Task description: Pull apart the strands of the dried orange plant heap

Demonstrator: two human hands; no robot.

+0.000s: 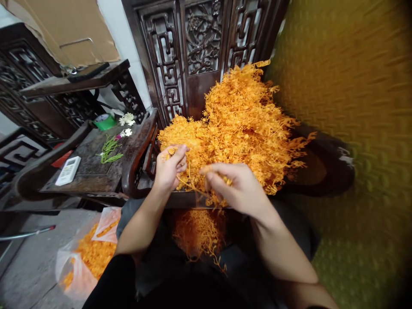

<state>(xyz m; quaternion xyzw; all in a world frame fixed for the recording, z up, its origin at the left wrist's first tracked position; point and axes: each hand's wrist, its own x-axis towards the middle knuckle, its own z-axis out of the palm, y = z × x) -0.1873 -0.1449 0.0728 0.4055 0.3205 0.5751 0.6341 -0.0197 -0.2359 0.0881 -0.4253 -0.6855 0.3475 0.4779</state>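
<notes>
A large heap of orange, branching flower sprigs [247, 124] rises on the carved wooden chair in front of me. My left hand [170, 167] is closed in a pinch, with orange pieces showing between its fingers. Close by, my right hand [233, 184] is also closed, and orange bits stick out under the fingers. A thin orange stem [193, 186] runs across the gap between the hands. Below them, a tangle of thin orange stems [202, 231] lies over my lap. Which hand grips the stem's main part is partly hidden by the fingers.
A clear plastic bag [80, 279] of loose orange pieces sits on the floor at left. On the wooden side table [96, 176] lie a white remote [68, 171], green tape roll [104, 121], green stems [111, 150] and white flowers [127, 119]. A yellow-green textured surface [347, 107] stands at right.
</notes>
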